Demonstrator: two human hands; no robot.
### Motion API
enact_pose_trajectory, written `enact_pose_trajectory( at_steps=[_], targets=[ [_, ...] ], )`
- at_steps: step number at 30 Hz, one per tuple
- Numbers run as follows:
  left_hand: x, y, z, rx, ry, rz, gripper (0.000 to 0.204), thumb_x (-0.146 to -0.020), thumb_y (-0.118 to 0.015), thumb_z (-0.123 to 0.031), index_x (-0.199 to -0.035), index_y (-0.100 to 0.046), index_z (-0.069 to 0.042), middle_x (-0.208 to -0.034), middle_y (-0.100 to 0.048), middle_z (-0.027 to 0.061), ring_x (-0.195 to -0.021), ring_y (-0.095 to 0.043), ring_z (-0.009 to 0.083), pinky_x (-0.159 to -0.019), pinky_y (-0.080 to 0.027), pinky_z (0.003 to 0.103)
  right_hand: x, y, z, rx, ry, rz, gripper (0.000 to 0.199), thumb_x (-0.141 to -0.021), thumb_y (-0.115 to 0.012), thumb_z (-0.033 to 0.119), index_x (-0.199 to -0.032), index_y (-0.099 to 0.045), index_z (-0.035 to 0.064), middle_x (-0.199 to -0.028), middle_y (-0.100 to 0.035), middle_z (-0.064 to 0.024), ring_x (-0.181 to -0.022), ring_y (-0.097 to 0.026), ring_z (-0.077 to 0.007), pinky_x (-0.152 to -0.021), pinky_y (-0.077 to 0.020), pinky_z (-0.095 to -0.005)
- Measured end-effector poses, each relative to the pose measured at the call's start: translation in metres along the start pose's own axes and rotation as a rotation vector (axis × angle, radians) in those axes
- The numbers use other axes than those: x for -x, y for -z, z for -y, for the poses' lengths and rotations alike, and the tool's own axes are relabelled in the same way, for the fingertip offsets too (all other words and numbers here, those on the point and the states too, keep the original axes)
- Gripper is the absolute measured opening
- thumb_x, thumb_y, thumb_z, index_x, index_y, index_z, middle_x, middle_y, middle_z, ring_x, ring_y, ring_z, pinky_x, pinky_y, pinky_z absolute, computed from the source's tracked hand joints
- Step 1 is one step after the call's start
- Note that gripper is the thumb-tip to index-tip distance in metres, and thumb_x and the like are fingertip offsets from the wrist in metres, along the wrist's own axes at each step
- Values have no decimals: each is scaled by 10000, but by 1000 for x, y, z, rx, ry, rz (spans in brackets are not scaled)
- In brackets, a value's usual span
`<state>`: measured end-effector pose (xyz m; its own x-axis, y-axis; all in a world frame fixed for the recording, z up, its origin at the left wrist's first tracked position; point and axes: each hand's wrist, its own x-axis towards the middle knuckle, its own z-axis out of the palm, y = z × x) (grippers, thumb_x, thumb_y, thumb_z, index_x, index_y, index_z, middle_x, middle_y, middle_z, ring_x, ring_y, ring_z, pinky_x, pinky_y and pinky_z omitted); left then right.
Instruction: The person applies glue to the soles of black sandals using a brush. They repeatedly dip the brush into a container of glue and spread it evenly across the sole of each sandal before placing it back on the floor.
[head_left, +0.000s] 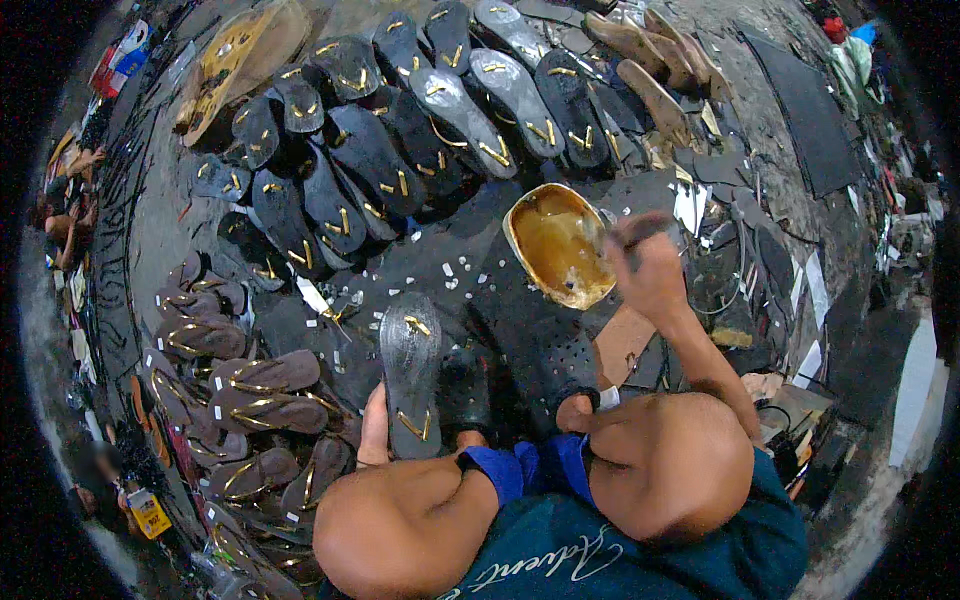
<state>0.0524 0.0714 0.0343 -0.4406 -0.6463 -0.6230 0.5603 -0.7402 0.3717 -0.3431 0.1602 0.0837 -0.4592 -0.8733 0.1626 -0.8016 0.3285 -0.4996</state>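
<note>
On the left I see brown sandal soles piled on the floor, and my left hand is cupped around the heel of a dark sole standing in front of my knees. Further right, my right hand is closed on a brush just beside the yellow bowl of glue, with black soles fanned out beyond it.

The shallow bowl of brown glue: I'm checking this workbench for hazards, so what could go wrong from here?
1. The right hand works a brush at the rim of the shallow bowl of brown glue, which looks tilted; it might spill onto the dark mat.
2. The grey sandal sole with gold straps, steadied by the left hand, lies close below, so drips could mark it.
</note>
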Motion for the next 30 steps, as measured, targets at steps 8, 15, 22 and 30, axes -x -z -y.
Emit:
enact_pose_trajectory(
  at_steps=[8, 15, 22, 30],
  targets=[
    [-31, -38, -15, -27, 127, 175, 512, -964, -310, -382, -1256, -526, -21, -1157, -618, 148, -1018, -623, 292, -868, -525, 440, 3, 46, 33, -596, -204, 538, 240, -863, -664, 134, -1048, -620, -12, -917, -667, -91, -826, -636, -190, -751, -497, -327],
    [-76, -140, -9, -113, 50, 122, 601, -949, -261, -497, -1227, -538, -43, -1078, -642, 131, -939, -643, 258, -799, -545, 393, -51, -22, 148, -891, 432, 237, 256, -824, -705, 78, -1068, -635, 46, -946, -668, -71, -870, -622, -176, -792, -481, -302],
    [-81, -115, -25, 26, -127, 504, 568, -954, -348, -463, -1253, -501, -6, -1173, -583, 161, -1044, -580, 285, -887, -506, 413, -38, -30, 142, -658, 769, 169, 612, -628, -709, 21, -1221, -586, 113, -1047, -634, -71, -950, -596, -271, -808, -436, -398],
    [-95, -130, -37, 629, 6, 283, 443, -929, -408, -337, -1117, -550, 38, -995, -630, 176, -858, -632, 284, -782, -534, 394, -31, -40, 148, -780, 573, 93, 385, -745, -707, 56, -1117, -633, 123, -953, -648, -72, -873, -613, -280, -766, -463, -395]
  ],
)
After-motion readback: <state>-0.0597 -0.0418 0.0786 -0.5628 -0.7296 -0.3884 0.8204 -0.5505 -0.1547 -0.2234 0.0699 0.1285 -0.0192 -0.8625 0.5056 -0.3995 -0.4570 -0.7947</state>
